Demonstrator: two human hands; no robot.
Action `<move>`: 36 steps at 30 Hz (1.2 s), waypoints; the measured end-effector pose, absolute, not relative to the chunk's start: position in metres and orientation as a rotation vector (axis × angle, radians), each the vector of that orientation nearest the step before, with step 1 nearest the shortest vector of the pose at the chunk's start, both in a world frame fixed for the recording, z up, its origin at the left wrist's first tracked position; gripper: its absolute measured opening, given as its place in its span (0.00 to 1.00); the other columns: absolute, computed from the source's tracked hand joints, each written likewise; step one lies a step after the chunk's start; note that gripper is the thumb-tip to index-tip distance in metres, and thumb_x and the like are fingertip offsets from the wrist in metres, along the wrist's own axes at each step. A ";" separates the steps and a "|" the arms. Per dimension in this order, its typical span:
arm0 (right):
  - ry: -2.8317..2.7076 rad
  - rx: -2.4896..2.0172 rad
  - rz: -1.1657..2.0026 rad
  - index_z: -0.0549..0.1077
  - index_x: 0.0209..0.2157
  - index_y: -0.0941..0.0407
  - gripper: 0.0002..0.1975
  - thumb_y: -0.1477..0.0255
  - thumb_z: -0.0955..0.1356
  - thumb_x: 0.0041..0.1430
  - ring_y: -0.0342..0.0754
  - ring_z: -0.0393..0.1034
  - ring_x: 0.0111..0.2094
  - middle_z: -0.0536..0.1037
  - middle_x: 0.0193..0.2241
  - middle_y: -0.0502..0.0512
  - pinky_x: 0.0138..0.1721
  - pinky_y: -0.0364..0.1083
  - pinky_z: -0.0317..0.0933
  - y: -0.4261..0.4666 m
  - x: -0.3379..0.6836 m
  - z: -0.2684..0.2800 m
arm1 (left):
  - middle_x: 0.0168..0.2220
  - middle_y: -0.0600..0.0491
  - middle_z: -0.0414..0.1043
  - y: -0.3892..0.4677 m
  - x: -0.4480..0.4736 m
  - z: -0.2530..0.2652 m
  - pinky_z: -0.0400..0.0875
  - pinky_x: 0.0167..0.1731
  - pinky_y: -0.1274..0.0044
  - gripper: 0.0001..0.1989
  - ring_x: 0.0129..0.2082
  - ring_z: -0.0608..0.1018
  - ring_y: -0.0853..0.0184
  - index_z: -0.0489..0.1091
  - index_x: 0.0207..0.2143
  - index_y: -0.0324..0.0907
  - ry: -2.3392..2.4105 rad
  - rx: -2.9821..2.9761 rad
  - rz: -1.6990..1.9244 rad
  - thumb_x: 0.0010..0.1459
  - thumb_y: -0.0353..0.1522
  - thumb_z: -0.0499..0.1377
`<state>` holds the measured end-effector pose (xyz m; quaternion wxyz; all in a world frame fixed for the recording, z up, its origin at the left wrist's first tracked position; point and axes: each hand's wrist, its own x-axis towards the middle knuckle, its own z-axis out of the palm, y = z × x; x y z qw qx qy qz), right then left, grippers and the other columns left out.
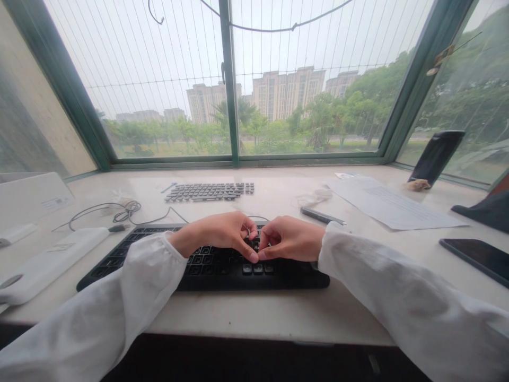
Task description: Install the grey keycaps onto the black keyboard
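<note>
A black keyboard [222, 281] lies near the table's front edge. Most of its visible key positions on the left are bare sockets, while a few keycaps [258, 269] sit in place just below my hands. Over the keyboard's right half, my left hand [222, 233] and my right hand [292, 239] meet, thumb tips touching or nearly so. Both have thumb and fingers curled into a pinch. Small dark parts show between the fingers; whether they are held or belong to the keyboard I cannot tell. Behind the keyboard, loose keycaps [210, 191] are laid out in rows.
At left are a tangled cable [126, 211], a white power strip-like bar [55, 262] and a white box [35, 199]. A pen-like dark tool [323, 215], paper sheets [389, 204], a phone [479, 257] and a dark upright object [436, 159] lie right. A window stands behind.
</note>
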<state>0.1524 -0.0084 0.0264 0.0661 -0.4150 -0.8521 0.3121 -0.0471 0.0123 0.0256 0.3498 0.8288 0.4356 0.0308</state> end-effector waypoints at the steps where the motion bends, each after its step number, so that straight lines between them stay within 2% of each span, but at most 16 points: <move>1: -2.579 -1.253 0.938 0.79 0.31 0.58 0.14 0.61 0.71 0.49 0.39 0.58 0.23 0.68 0.19 0.45 0.23 0.41 0.49 -0.008 0.152 0.027 | 0.19 0.63 0.51 0.013 -0.047 0.025 0.43 0.22 0.76 0.22 0.21 0.54 0.74 0.60 0.24 0.42 1.119 2.158 0.075 0.38 0.43 0.69; 6: -2.619 -1.259 0.880 0.79 0.31 0.58 0.12 0.63 0.71 0.50 0.39 0.59 0.23 0.67 0.19 0.45 0.23 0.40 0.50 -0.010 0.150 0.031 | 0.19 0.62 0.51 0.015 -0.044 0.026 0.43 0.24 0.76 0.28 0.22 0.53 0.73 0.50 0.22 0.43 1.091 2.178 0.011 0.39 0.44 0.68; 15: -2.606 -1.264 0.784 0.79 0.29 0.55 0.08 0.66 0.71 0.47 0.39 0.61 0.23 0.69 0.20 0.45 0.22 0.40 0.50 -0.013 0.148 0.023 | 0.19 0.62 0.52 0.011 -0.041 0.027 0.45 0.25 0.77 0.22 0.22 0.55 0.73 0.56 0.21 0.42 1.100 2.181 0.028 0.39 0.41 0.68; 19: -2.581 -1.208 0.846 0.79 0.28 0.56 0.07 0.67 0.71 0.48 0.39 0.59 0.22 0.67 0.18 0.45 0.22 0.40 0.50 -0.014 0.150 0.023 | 0.19 0.62 0.51 0.011 -0.043 0.026 0.44 0.24 0.76 0.25 0.22 0.54 0.73 0.53 0.21 0.42 1.062 2.177 0.066 0.39 0.43 0.68; 23: -2.403 -1.168 0.925 0.77 0.29 0.59 0.11 0.64 0.71 0.49 0.39 0.56 0.21 0.65 0.17 0.44 0.22 0.41 0.48 -0.005 0.163 0.034 | 0.19 0.61 0.48 0.015 -0.052 0.029 0.42 0.24 0.75 0.26 0.22 0.51 0.72 0.52 0.21 0.43 1.058 2.154 0.142 0.42 0.46 0.66; 27: -2.246 -1.232 0.758 0.77 0.28 0.59 0.15 0.60 0.71 0.49 0.40 0.56 0.22 0.65 0.19 0.46 0.23 0.42 0.48 0.009 0.177 0.042 | 0.20 0.60 0.48 0.021 -0.063 0.037 0.44 0.24 0.75 0.24 0.22 0.52 0.72 0.55 0.22 0.43 1.179 2.158 0.271 0.44 0.48 0.64; 32: -2.383 -1.105 0.716 0.80 0.31 0.58 0.14 0.61 0.71 0.51 0.38 0.52 0.20 0.61 0.15 0.43 0.22 0.42 0.45 0.004 0.172 0.035 | 0.20 0.60 0.48 0.025 -0.067 0.036 0.44 0.23 0.75 0.22 0.21 0.53 0.72 0.55 0.22 0.43 1.332 2.122 0.428 0.47 0.48 0.62; 36: -2.577 -0.892 0.671 0.81 0.32 0.56 0.10 0.65 0.70 0.53 0.37 0.53 0.19 0.63 0.15 0.44 0.23 0.41 0.48 -0.008 0.158 0.023 | 0.20 0.60 0.48 0.028 -0.067 0.030 0.45 0.23 0.75 0.22 0.21 0.53 0.72 0.54 0.21 0.43 1.394 2.112 0.545 0.46 0.46 0.62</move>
